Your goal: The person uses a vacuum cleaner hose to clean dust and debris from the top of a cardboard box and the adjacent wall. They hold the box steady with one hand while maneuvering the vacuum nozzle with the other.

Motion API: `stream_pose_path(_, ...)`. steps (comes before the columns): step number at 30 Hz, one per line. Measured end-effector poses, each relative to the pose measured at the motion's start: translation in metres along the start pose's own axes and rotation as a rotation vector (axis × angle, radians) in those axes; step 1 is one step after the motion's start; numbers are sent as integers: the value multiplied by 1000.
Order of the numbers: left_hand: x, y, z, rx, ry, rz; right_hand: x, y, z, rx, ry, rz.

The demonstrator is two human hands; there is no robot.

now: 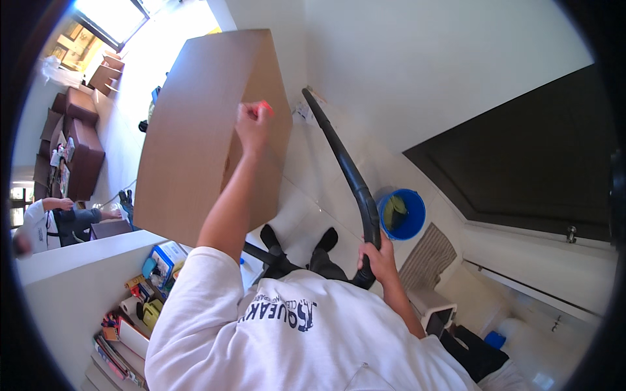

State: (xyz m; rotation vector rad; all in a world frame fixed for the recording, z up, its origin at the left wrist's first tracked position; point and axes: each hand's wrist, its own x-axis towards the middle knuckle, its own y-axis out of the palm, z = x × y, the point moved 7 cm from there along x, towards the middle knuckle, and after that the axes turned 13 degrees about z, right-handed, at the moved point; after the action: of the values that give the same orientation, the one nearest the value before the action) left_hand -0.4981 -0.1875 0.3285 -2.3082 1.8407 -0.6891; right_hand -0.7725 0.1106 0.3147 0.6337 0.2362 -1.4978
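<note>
While I have the right hand [380,256] clamped, fingers round the smooth, bent black tube [350,171] right of centre, the left hand [252,128], upper centre, curls its fingers on a blurred red item [265,107] before a flat-sided, matte brown box [189,130]. A round blue bucket [415,220] stands beside the tube.

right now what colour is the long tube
The tube is black, clearest in the head view.

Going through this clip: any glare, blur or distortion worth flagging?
Head view: glare washes out the bright opening and the floor at upper left; the left hand looks slightly blurred, its red object indistinct; fisheye bows the cardboard box's edges.
</note>
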Motion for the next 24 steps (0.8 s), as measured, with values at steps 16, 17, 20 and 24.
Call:
stream_pose_path(16,45,-7,-40,42,-128,321,-83,22,11,-49,-193,-121)
stream_pose_path(17,44,-14,-47,117,-81,283,-75,16,1,-51,-163,-171)
stream_pose_path(20,52,-36,-51,324,64,112,-37,-21,-28,-104,-115,-286)
stream_pose_path(24,61,-58,-22,434,64,35,28,-71,-70,-111,-11,-358)
